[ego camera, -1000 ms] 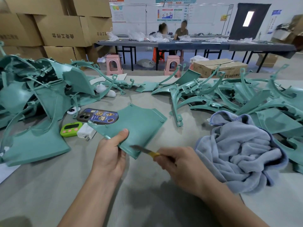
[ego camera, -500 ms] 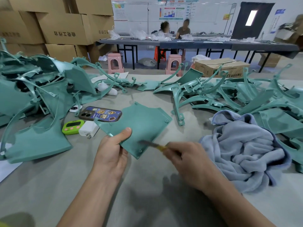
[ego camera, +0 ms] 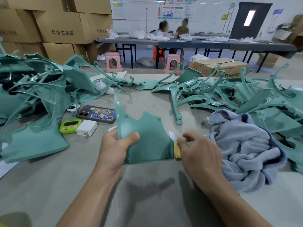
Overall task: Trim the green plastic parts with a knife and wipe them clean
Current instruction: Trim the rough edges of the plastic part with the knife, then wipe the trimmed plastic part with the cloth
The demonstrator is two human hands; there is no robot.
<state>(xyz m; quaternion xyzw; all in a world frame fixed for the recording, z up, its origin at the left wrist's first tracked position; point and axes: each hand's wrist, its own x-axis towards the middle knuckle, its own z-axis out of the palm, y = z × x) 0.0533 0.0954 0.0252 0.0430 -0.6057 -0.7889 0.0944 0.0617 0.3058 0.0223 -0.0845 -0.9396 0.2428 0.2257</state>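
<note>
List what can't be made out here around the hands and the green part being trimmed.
All in the head view:
Blurred: right hand fingertips, smeared by motion, so its grip on the knife is unclear; the hand also hides most of the handle.
Covered: green panel left edge, under the left hand.
Cut off: green parts piled left and right, by the frame edges.
Too small: wall posters, text unreadable.

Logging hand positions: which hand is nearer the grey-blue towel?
Right. The right hand is just beside the towel, on its left; the left hand is farther left, gripping the green part.
</note>
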